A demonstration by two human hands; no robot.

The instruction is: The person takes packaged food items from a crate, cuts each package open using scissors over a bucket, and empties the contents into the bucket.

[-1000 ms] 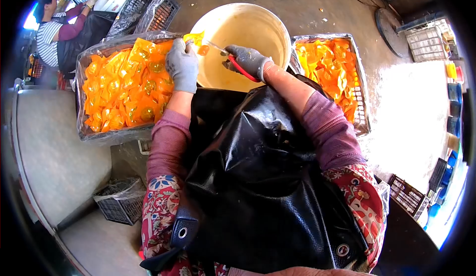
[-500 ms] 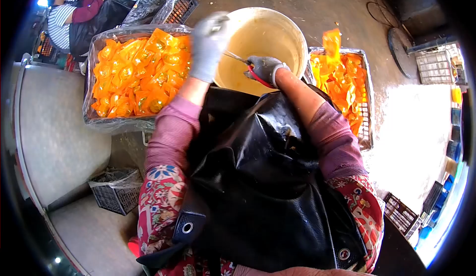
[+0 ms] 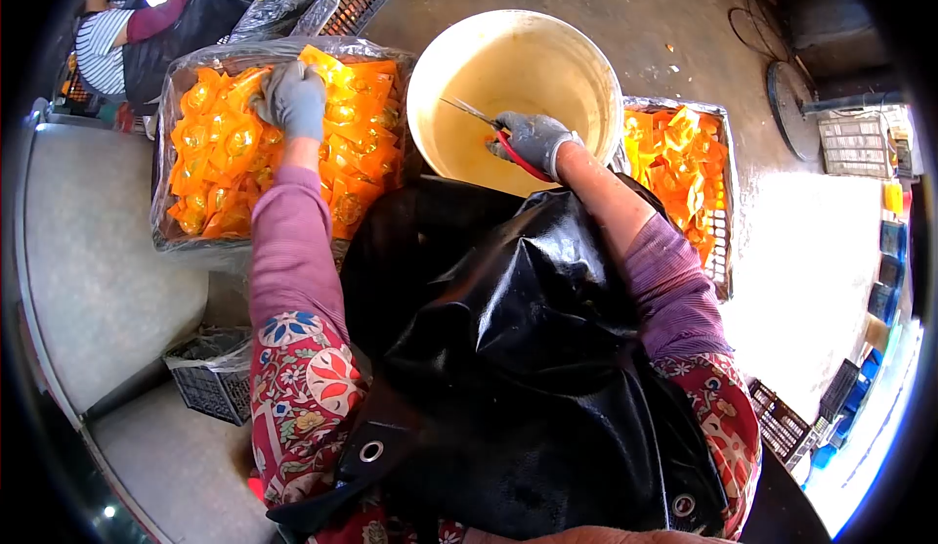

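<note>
My left hand (image 3: 293, 100), in a grey glove, is down among shiny orange plastic packets (image 3: 230, 143) in the plastic-lined crate (image 3: 166, 177) on the left. Its fingers curl onto a packet; the fingertips are partly hidden. My right hand (image 3: 533, 141), gloved too, grips red-handled scissors (image 3: 523, 158) over the near part of a large cream bucket (image 3: 562, 55). The scissor blades point up and left. Right of the bucket, a second crate (image 3: 721, 236) holds more orange packets (image 3: 684, 168), looser and crumpled.
A black apron (image 3: 508, 348) covers my lap. At the upper left a person in a striped top (image 3: 101, 52) sits by another lined crate (image 3: 357, 1). A dark crate (image 3: 210, 383) stands at lower left, and other crates (image 3: 855, 138) line the right side.
My left hand has moved from beside the bucket to the left crate's packets. An orange packet above the right crate has dropped into it. The scissors stay over the bucket.
</note>
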